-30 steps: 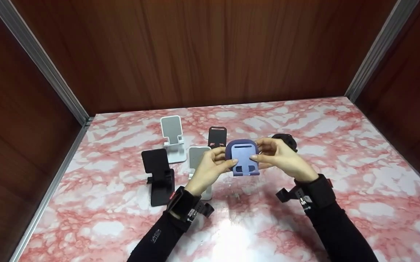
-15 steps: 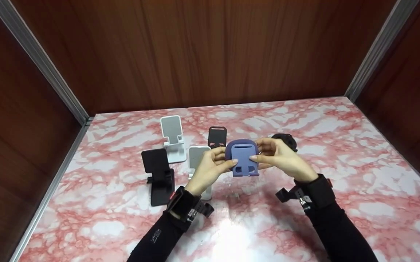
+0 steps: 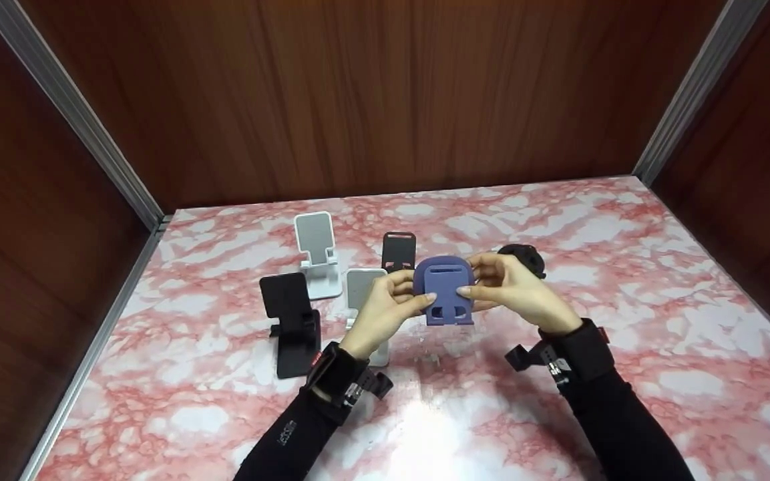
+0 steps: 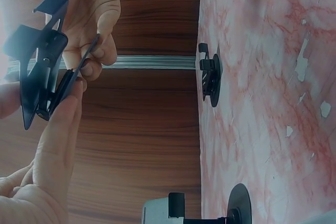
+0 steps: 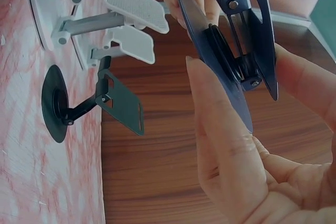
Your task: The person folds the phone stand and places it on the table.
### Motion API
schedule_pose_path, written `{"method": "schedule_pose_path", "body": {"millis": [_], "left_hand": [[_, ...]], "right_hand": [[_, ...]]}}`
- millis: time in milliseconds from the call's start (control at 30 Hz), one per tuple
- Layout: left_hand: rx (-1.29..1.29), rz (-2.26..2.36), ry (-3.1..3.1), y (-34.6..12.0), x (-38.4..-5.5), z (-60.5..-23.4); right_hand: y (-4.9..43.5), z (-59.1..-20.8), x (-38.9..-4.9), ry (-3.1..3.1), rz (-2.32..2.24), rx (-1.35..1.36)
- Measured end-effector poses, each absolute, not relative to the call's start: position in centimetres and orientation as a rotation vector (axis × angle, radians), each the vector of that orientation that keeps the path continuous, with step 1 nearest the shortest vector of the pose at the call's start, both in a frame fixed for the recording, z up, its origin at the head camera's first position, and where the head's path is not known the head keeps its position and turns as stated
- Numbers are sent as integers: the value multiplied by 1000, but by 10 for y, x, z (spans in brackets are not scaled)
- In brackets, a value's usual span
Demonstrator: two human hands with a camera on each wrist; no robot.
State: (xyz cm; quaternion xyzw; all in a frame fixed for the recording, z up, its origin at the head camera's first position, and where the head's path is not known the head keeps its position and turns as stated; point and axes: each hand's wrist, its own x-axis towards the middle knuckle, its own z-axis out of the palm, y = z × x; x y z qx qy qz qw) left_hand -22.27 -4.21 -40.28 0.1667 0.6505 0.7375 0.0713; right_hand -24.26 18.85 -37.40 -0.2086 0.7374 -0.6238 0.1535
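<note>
Both hands hold a purple folding phone stand (image 3: pixel 449 286) up above the table, in the middle of the head view. My left hand (image 3: pixel 388 306) pinches its left edge, thumb on the front plate and fingers behind. On the other side, my right hand (image 3: pixel 525 294) grips it the same way, thumb on the plate. Seen edge-on in the right wrist view, the round base (image 5: pixel 202 35) lies under the fingers, and a hinged arm joins it to the slotted plate (image 5: pixel 268 45). The plate is folded close to the base, with a gap between them.
White phone stands (image 3: pixel 316 240) (image 3: pixel 362 284) and a black one (image 3: pixel 286 297) stand left of the hands. Behind them is a smaller dark stand (image 3: pixel 399 250). A folded black stand (image 3: pixel 533 259) lies beyond the right hand. Wood-grain panels (image 3: pixel 385 100) enclose the marbled table (image 3: pixel 678 321).
The purple stand's front plate has tilted slightly: it looks darker, and its lower lip sits a little lower. Both hands stay in nearly the same place.
</note>
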Motion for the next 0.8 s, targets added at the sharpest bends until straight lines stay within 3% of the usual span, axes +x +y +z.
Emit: {"method": "schedule_pose_path", "body": {"millis": [800], "left_hand": [[540,2205,2013,-41,-223,-405]], "right_hand": [[188,-374,-242,2114,-1776,-613]]}}
